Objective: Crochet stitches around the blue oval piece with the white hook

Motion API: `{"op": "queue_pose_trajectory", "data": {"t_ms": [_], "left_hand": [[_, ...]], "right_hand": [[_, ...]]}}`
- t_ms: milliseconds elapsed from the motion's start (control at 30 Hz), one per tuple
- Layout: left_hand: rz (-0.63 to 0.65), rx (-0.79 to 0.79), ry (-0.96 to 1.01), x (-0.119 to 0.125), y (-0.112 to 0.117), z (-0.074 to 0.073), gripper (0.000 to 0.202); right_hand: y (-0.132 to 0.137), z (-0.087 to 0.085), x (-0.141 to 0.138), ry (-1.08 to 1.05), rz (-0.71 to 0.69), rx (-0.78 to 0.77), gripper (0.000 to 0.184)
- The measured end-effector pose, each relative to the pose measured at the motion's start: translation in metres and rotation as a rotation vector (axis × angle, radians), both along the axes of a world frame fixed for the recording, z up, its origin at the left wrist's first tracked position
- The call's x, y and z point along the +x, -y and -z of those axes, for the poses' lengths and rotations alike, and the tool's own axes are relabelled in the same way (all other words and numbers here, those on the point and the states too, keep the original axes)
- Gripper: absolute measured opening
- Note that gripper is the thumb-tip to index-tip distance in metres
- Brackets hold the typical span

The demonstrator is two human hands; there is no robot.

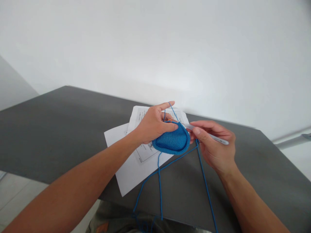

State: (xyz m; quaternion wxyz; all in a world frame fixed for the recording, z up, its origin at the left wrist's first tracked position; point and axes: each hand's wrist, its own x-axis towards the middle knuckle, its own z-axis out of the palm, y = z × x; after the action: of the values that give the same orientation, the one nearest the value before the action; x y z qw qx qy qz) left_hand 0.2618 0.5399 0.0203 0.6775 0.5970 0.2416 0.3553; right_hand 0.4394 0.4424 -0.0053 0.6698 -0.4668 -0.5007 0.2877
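Dark grey flat bench point(60, 129) runs diagonal, near edge cutting under both forearms, far edge against a plain white wall point(155, 42); bare bench surface wide open left of the left grip and also right of the right grip, nothing standing there. Two white printed paper sheets point(131, 168) lie overlapped directly under the left grip, the lower sheet's corner hanging past the near bench edge. Left hand point(152, 124) closed in a narrow pinch, thumb on top and fingers under, holding the round blue crocheted disc point(173, 141) at its upper left rim; index finger raised straight out with thin blue yarn strand point(159, 181) looped over it. Disc sits held up between the two grips, above the paper and bench, not lying flat on them as far as I can tell. Right hand point(215, 145) closed around a slim white-grey crochet hook point(211, 136), thumb and forefinger pinching the shaft, handle end sticking out right past the knuckles, tip end pointing left into the disc's upper right rim just beside the left thumb. Hook tip itself too small to make out. Several yarn strands drop from the disc and from below the right grip, crossing the near bench edge down toward the lap, where they bunch together at the frame bottom.
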Motion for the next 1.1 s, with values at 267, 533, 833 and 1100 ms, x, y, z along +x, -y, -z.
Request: {"op": "queue_pose_trajectory", "data": {"t_ms": [267, 533, 833, 1100], "left_hand": [[-0.005, -0.003, -0.004, 0.0005, 0.0004, -0.0006, 0.108], [0.002, 0.009, -0.004, 0.0003, 0.0008, -0.0006, 0.107], [0.0, 0.012, -0.007, 0.0005, 0.0009, -0.001, 0.107], [-0.016, 0.021, -0.013, 0.001, -0.0008, 0.0023, 0.106]], "right_hand": [[-0.0004, -0.0005, 0.0004, 0.018, 0.0, 0.004, 0.019], [-0.0003, -0.0001, 0.001, 0.005, -0.011, 0.005, 0.018], [0.0005, 0.0001, 0.0021, 0.002, -0.024, 0.005, 0.017], [0.0009, 0.0017, 0.006, 0.046, -0.015, 0.026, 0.015]]}}
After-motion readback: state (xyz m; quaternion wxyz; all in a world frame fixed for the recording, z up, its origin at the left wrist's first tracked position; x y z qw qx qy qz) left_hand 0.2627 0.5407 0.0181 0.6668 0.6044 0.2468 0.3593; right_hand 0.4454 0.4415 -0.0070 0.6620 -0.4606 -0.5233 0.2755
